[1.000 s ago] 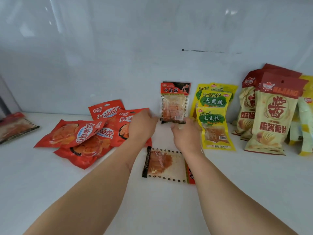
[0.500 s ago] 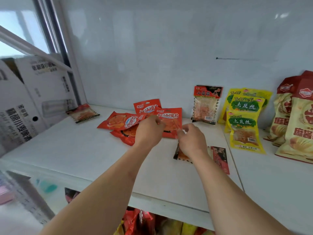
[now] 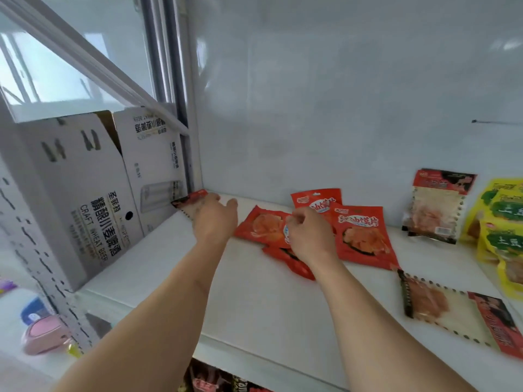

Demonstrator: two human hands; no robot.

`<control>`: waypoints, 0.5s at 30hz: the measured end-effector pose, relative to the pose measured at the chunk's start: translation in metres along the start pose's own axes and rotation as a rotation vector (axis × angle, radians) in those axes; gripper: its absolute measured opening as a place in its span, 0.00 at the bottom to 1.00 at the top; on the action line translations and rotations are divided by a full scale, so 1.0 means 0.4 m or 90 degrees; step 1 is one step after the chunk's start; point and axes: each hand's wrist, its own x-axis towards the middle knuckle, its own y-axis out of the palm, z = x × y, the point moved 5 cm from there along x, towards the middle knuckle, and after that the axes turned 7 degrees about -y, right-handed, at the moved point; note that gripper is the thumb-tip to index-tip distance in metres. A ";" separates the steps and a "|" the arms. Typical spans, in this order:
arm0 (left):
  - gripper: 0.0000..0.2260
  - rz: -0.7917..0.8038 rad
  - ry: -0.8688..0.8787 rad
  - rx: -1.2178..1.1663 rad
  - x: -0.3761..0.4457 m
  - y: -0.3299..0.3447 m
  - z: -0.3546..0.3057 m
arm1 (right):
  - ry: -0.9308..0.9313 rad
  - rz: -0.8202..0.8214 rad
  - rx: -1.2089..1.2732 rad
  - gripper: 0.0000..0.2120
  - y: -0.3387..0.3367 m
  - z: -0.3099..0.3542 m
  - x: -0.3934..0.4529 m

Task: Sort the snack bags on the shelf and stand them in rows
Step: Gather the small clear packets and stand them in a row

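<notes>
Two bare hands work over a white shelf (image 3: pixel 254 301), seen from the head camera.

Item 1: left hand (image 3: pixel 216 219), reaching toward 10 o'clock to the shelf's back left corner. It lies over a clear bag with a red-and-black header (image 3: pixel 189 200) that sits flat in that corner; only the header and a strip of dotted edge show past the knuckles. The fingers (image 3: pixel 230 203) are extended and loose. Whether they pinch the bag cannot be told, since the hand covers the contact.

Item 2: right hand (image 3: pixel 307 236), at 12 o'clock from the viewer, hovering above the red pile. Fingers curled inward toward the palm, loosely clenched; nothing seen held in them, though the fingertips are hidden.

Item 3: pile of red snack bags (image 3: pixel 359 236), lying flat and overlapping at mid-shelf, between the two hands and the back wall. One bag (image 3: pixel 261 229) lies at the pile's 9 o'clock side, another (image 3: pixel 315 200) props against the wall behind, and one more (image 3: pixel 297 265) pokes out under the right wrist.

Item 4: clear bag with red header (image 3: pixel 437 206), upright against the back wall at 2 o'clock.

Item 5: matching clear bag (image 3: pixel 452 312), flat on the shelf at 4 o'clock, header toward the front edge.

Item 6: yellow bags with green labels (image 3: pixel 503 239), stacked leaning at the far right edge, partly cut off.

Item 7: white cardboard boxes (image 3: pixel 93 193), printed with black lettering, beside the shelf at 9 o'clock.
</notes>
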 end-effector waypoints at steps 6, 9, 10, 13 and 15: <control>0.36 -0.022 -0.122 0.179 0.208 -0.037 0.130 | 0.002 -0.020 -0.056 0.15 0.153 0.086 0.079; 0.43 0.018 -0.142 0.248 0.261 -0.012 0.164 | 0.017 -0.018 -0.092 0.15 0.193 0.094 0.097; 0.45 0.036 -0.142 0.269 0.272 -0.003 0.167 | 0.026 -0.015 -0.101 0.15 0.203 0.090 0.101; 0.50 0.072 -0.117 0.313 0.293 0.018 0.170 | 0.037 -0.017 -0.110 0.15 0.222 0.075 0.112; 0.50 0.082 -0.088 0.309 0.301 0.019 0.168 | 0.048 -0.020 -0.099 0.15 0.228 0.069 0.114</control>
